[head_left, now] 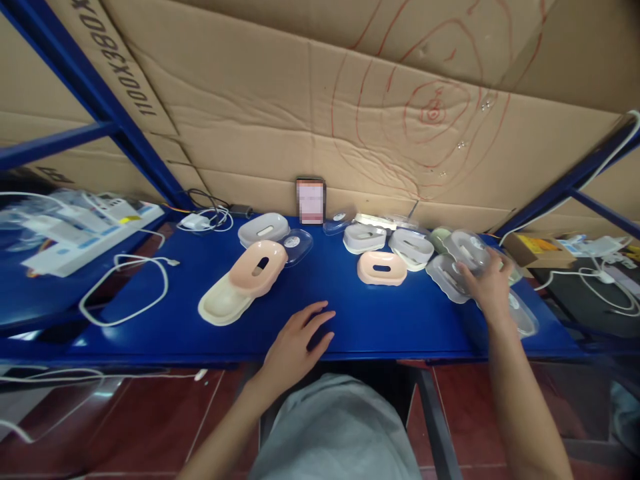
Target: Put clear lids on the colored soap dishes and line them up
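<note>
My left hand (297, 340) hovers at or rests near the front edge of the blue table, fingers apart and holding nothing. My right hand (487, 287) is closed on a grey soap dish piece (467, 247) at the right side, thumb on its near side. Under and beside that hand lie another grey slotted piece (449, 277) and a clear lid (523, 313). Left of them sit a peach slotted tray (382, 268), a whitish tray (364, 237) and a pale grey one (411, 247). Farther left, a peach tray (259, 267) overlaps a cream dish (223, 303).
A phone (311, 201) leans against the cardboard wall (240, 133). Near it are a grey tray (263, 230) and a clear lid (299, 245). A white cable (165, 290) and power strip (95, 237) lie left. An open cardboard box (545, 252) stands right.
</note>
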`<state>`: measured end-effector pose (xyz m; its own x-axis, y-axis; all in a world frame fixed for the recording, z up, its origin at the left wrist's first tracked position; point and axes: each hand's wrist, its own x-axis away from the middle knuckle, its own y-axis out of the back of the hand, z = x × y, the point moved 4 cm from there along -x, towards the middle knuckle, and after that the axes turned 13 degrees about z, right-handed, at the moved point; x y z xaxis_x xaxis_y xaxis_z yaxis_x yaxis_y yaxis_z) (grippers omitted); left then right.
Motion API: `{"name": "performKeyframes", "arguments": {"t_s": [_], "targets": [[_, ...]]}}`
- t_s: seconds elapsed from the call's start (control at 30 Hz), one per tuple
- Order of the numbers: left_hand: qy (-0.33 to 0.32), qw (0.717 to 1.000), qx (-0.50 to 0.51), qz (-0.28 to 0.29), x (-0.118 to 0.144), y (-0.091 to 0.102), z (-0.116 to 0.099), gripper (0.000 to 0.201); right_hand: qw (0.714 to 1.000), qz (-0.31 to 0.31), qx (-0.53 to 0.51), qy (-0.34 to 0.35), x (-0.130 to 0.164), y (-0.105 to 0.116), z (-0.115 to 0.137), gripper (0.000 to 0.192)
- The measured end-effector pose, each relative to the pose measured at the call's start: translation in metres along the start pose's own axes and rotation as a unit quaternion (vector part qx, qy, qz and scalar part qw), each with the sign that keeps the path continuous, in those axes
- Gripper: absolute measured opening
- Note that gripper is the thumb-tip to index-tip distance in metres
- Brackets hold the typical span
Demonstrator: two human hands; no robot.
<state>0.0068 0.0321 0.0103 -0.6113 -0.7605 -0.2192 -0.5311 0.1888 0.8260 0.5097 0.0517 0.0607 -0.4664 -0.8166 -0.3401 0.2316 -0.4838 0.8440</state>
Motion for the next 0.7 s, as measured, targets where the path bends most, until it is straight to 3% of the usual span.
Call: {"name": "performKeyframes", "arguments": {"t_s": [0.1,0.2,0.33,0.4,0.47,0.53,0.63,0.7], "targets": [[-0.011,1.000,-0.014,-0.001,-0.003,0.000,-0.004,0.036,0.997,-0.055,0.032,0.047,0.005,0.001,0.023,0.099],[-0.026,0.999,-0.016,0.014,-0.017,0.001,-0.013,0.036,0.981,-0.051,0.044,0.184,0.025,-0.008,0.074,0.072],[-0.039,0.998,-0.026,0.046,-0.046,0.002,-0.027,0.046,0.923,0.144,0.042,0.355,0.067,-0.050,0.151,0.048],[-0.044,0.997,-0.041,0.054,-0.057,0.001,-0.029,0.055,0.880,0.235,0.019,0.412,0.084,-0.065,0.176,0.046],[-0.050,0.995,-0.059,0.057,-0.061,-0.001,-0.026,0.060,0.852,0.279,-0.013,0.443,0.089,-0.069,0.187,0.044],[-0.052,0.994,-0.078,0.057,-0.058,-0.002,-0.020,0.058,0.877,0.247,-0.011,0.413,0.078,-0.067,0.183,0.043],[-0.037,0.993,-0.102,0.039,-0.043,0.002,-0.010,0.040,0.940,0.159,0.043,0.298,0.053,-0.066,0.161,0.048],[-0.016,0.994,-0.107,0.015,-0.029,0.007,-0.003,0.026,0.957,0.140,0.068,0.247,0.046,-0.072,0.147,0.053]]}}
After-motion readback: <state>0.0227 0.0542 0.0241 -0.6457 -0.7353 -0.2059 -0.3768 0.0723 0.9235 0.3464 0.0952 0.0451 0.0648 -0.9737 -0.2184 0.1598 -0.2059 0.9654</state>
